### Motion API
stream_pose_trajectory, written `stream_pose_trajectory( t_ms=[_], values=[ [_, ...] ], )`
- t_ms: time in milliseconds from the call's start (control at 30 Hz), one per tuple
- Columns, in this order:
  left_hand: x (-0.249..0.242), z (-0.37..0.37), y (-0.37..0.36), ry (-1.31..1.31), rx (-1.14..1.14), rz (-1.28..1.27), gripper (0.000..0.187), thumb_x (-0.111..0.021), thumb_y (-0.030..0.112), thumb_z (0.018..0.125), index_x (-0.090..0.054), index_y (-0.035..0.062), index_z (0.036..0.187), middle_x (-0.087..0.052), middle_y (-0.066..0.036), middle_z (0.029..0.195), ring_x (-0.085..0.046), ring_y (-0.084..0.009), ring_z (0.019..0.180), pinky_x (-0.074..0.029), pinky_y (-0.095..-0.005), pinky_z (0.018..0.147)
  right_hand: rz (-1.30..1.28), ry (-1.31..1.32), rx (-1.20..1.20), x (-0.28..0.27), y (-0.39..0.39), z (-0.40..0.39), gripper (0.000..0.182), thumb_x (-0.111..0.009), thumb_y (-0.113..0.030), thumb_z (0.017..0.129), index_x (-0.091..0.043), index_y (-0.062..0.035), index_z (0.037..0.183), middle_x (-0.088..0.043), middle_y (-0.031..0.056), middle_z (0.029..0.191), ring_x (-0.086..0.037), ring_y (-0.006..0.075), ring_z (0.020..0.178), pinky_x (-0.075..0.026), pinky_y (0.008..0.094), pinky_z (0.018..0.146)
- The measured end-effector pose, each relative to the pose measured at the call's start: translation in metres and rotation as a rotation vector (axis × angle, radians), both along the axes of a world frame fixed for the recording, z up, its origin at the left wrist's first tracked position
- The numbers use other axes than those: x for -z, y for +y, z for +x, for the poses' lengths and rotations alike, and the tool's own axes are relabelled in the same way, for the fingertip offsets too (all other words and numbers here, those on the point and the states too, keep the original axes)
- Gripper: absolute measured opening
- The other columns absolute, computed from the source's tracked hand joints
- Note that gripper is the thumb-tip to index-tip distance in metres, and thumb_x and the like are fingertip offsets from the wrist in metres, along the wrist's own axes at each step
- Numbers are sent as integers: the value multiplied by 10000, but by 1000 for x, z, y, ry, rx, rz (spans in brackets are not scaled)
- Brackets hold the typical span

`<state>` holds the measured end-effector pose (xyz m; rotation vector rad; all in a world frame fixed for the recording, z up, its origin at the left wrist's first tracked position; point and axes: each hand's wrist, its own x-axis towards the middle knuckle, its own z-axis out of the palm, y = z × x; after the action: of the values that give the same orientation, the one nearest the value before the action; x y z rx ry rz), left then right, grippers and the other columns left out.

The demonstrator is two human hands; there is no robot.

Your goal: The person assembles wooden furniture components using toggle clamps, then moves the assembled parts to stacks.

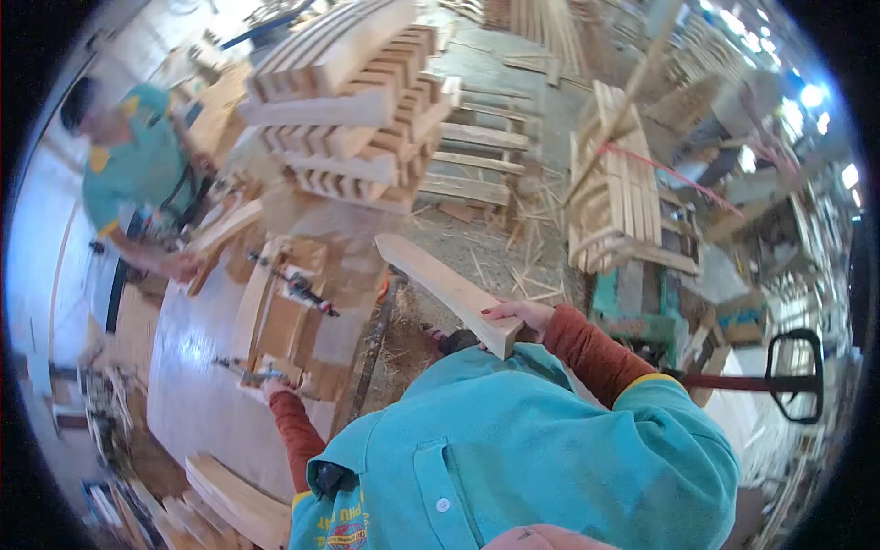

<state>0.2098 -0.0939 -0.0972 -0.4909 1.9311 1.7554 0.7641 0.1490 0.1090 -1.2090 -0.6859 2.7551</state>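
While the right hand (522, 318) grasps the near end of a wooden piece (440, 280), which points forward from it, the left hand (276, 387) is at the clamp (263, 375) of a wooden jig (282, 332); whether its fingers close there, I cannot tell. The step in hand seems to be work at this clamp, and the next move calls, I judge, for a sure left hold
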Motion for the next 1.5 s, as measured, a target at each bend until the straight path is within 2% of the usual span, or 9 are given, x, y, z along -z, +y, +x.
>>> stream_pose_trajectory(
  t_ms=[67,267,367,500,600,700,833,1300,1500],
  values=[
    [34,-42,-20,194,407,-294,126,-496,199,821,-540,82,832,-518,-70,717,-509,-226,565,-397,-367,439,-54,24,102,4,-1,23,512,-601,-258,804,-397,-29,1214,-565,166,952,-615,303,836,-513,392,752],
    [-2,-31,-34,-221,202,-117,457,-597,413,766,-546,58,1049,-546,-131,859,-530,-266,751,-456,-459,662,-119,50,438,31,22,78,525,-614,-316,784,-413,-23,1171,-546,180,935,-578,326,826,-493,449,764],
    [-129,67,33,528,-48,-1120,578,-600,394,779,-425,94,1241,-477,-145,1109,-443,-290,1028,-414,-457,825,-223,65,645,50,56,99,487,-609,-335,778,-440,-30,1118,-517,180,942,-536,335,865,-465,497,797],
    [-196,134,129,1489,-44,-557,600,-583,364,802,-389,84,1296,-471,-141,1150,-463,-276,1050,-430,-399,840,-406,-10,899,100,119,128,384,-555,-350,807,-482,-69,1057,-520,127,940,-508,319,904,-417,513,849],
    [-196,187,225,1263,459,155,503,-610,174,790,-441,33,1242,-512,-113,1033,-521,-238,921,-442,-326,814,-418,-26,942,100,171,150,332,-496,-351,841,-491,-104,1063,-523,107,938,-504,308,911,-391,520,857],
    [-132,243,333,180,735,727,377,-580,113,813,-512,43,1177,-565,-84,974,-532,-175,890,-443,-306,785,-410,-5,906,84,223,173,321,-489,-338,848,-489,-99,1062,-525,113,954,-504,309,920,-394,520,847],
    [-118,354,421,540,1831,-232,520,-625,280,788,-475,65,1238,-571,-158,1104,-574,-243,960,-452,-343,841,-325,-1,729,83,290,211,472,-527,-375,824,-446,-32,1138,-482,179,1030,-495,368,917,-417,520,852],
    [3,406,606,459,1847,-297,531,-649,381,728,-544,123,1180,-604,-149,1079,-574,-316,985,-461,-380,839,-342,-62,692,76,507,214,477,-512,-354,839,-434,-65,1210,-521,147,1034,-507,343,931,-408,516,874],
    [-7,432,745,497,2385,-733,261,-636,374,749,-619,195,939,-626,-97,964,-580,-307,933,-374,-527,863,-408,-65,683,80,587,204,459,-484,-362,858,-429,-10,1148,-508,214,972,-501,393,866,-419,528,815]
  ],
)
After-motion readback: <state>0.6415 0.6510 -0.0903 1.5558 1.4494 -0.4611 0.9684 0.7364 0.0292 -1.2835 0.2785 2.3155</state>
